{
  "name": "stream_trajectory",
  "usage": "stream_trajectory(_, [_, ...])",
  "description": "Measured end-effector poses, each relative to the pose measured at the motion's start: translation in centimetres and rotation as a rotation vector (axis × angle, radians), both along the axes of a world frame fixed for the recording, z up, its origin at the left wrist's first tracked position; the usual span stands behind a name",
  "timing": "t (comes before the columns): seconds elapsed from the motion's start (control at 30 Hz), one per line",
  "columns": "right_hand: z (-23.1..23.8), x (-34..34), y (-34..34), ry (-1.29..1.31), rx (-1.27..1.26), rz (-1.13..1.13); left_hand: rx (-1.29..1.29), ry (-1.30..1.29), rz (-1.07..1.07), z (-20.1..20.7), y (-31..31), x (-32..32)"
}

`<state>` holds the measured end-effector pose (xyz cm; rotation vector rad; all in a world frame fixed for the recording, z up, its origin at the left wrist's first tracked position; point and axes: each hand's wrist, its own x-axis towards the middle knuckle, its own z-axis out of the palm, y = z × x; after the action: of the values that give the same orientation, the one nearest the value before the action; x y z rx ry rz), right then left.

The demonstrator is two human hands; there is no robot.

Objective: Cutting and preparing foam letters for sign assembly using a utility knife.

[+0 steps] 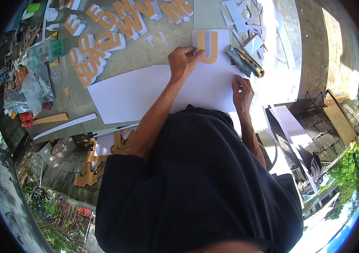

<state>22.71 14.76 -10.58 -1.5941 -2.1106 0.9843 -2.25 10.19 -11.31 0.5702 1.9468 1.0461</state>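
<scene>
Near the far edge of a white sheet [145,90] lies a U-shaped cutout [214,47] with a brown face. My left hand [182,63] grips its left side, thumb and fingertips closed on the lower part. To the right, my right hand [242,92] rests low over the sheet with its fingers curled into a pinch. Whatever it may hold is too small to make out. Just beyond that hand, a black and yellow utility knife [250,62] lies next to a second grey-handled tool [235,57], apart from the fingers.
Several brown-faced white letter cutouts [112,41] stand at the far left of the table [71,114]. White offcuts [235,16] are scattered at the far right. Plastic bags [31,90] and a green clear box [50,49] crowd the left edge. A thin white strip [65,126] lies near the front.
</scene>
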Motion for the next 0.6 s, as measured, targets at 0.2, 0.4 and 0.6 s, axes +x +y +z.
stream_trajectory(0.2, [1.3,-4.8,1.9,0.203,-0.186,0.032,0.026,0.146,0.006,0.1,-0.1,0.5])
stream_trajectory(0.4, [0.1,-9.3,4.9,0.177,-0.165,0.138,0.098,0.044,0.033,1.1,0.0,0.6])
stream_trajectory(0.6, [-0.5,-9.9,4.9,0.205,-0.144,0.128,0.08,-0.011,-0.018,0.0,-0.4,-0.1])
